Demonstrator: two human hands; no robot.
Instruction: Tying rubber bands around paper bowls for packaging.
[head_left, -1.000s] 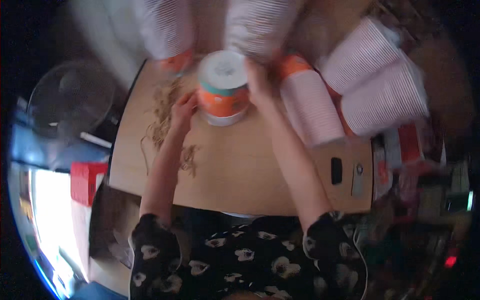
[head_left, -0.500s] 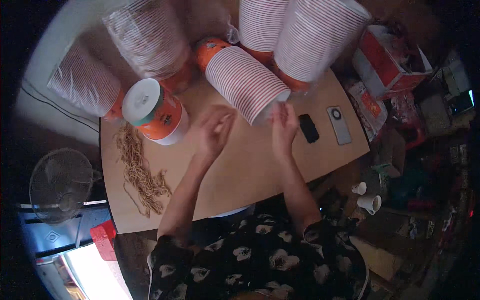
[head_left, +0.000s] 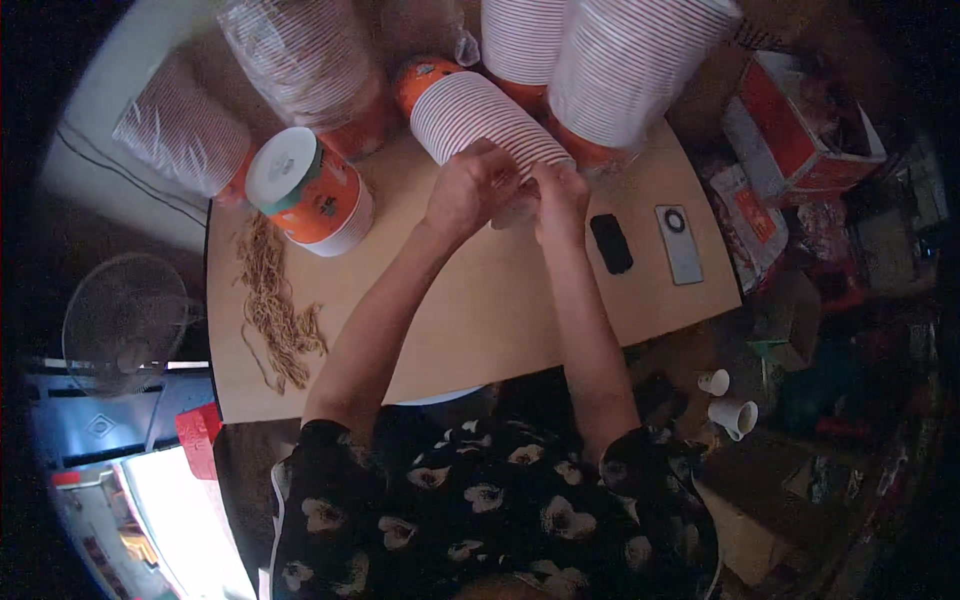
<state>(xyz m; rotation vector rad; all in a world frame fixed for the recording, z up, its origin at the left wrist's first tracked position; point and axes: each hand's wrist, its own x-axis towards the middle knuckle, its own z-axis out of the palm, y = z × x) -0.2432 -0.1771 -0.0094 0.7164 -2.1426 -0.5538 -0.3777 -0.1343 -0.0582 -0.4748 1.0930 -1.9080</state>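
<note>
A stack of nested paper tubs (head_left: pixel 462 112) with white, red-lined rims and an orange end lies on its side on the table. At its near end my left hand (head_left: pixel 468 190) and my right hand (head_left: pixel 560 198) are close together, fingers curled in. Whatever is pinched between them is too small and dim to make out. Part of the near rim is hidden behind the hands. To the left stands a short upside-down stack of orange tubs (head_left: pixel 318 200) with a pale round base on top. A heap of tan strings (head_left: pixel 275 300) lies in front of it.
Tall plastic-wrapped tub stacks (head_left: pixel 630 70) line the back. A black phone-like object (head_left: pixel 611 244) and a silver phone (head_left: pixel 680 245) lie at the right. Beyond the table are a red and white box (head_left: pixel 790 130), two white cups (head_left: pixel 733 417) and a fan (head_left: pixel 125 320).
My hands, apart before, have come together at the near end of the lying stack. The left hand moved right and away from me; its fingers curled in. The view shifted slightly.
</note>
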